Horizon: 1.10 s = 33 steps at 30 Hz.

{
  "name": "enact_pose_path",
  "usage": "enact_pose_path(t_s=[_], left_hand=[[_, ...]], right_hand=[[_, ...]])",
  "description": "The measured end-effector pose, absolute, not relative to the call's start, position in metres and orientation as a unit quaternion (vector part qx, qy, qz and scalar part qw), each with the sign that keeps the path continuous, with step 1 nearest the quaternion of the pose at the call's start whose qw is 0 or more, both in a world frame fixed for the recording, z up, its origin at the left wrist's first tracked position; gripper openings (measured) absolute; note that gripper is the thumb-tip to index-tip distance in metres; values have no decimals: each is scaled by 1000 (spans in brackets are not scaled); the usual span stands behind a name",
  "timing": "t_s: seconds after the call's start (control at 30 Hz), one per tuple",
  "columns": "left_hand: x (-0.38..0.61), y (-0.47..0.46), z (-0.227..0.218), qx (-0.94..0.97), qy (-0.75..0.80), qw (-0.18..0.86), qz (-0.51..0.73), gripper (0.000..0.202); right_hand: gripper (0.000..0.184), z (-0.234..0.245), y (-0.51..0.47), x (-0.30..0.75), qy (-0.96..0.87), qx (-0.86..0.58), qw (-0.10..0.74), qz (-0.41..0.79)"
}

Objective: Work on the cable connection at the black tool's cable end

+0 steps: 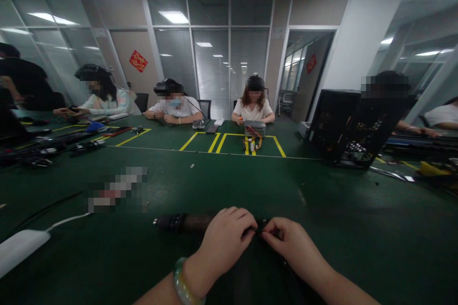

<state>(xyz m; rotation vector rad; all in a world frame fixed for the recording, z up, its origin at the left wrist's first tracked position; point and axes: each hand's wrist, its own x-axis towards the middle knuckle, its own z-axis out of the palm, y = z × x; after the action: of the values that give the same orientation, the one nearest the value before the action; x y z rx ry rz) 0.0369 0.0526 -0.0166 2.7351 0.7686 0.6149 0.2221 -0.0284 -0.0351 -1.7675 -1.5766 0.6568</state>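
Observation:
A dark cylindrical tool (196, 223) with a black end, a brownish middle and a small metal tip lies across the green table, pointing left. My left hand (229, 228), with a pale green and amber bangle at its wrist, covers the right part of it. Its thumb and fingers are closed in a pinch. Close beside it, my right hand (291, 238) is also pinched, thumb against fingers. The fingertips of both hands meet at a small dark piece (259, 229), too small and dark to name. Whether the piece belongs to the tool I cannot tell.
A white power strip (23, 248) with cables lies at the left. A black computer case (339, 128) stands at the right. A power supply (255, 127) with coloured wires sits across the green table (222, 183). Several people work around it; tools and cables (86, 138) lie far left.

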Motion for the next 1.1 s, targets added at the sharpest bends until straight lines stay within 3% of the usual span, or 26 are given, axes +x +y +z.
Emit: enact_pose_path(t_s=[1.1], left_hand=[[42, 45, -20, 931, 260, 132, 222, 18]], right_hand=[[12, -31, -29, 233, -606, -662, 333, 288]])
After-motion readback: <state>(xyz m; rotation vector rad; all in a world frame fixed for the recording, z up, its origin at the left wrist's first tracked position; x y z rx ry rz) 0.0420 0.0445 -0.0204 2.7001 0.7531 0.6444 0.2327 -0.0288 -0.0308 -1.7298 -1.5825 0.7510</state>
